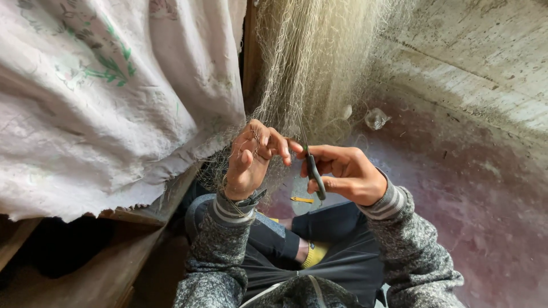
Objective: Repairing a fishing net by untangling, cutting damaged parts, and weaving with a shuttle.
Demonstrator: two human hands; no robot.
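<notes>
A pale fine-meshed fishing net (311,63) hangs down in front of me from above. My left hand (250,161) is raised into its lower edge, with strands of mesh pinched between thumb and fingertips. My right hand (345,173) grips a slim dark netting needle (314,174) that points up toward the mesh beside my left fingertips. Both arms wear grey speckled sleeves with striped cuffs, and a dark band sits on my left wrist. My crossed legs in dark trousers (319,256) lie below the hands.
A white cloth with a green floral print (114,97) drapes over a wooden frame (85,268) at left. A reddish concrete floor (474,194) and a grey wall lie to the right. A small yellow object (301,199) and a crumpled clear wrapper (375,118) rest on the floor.
</notes>
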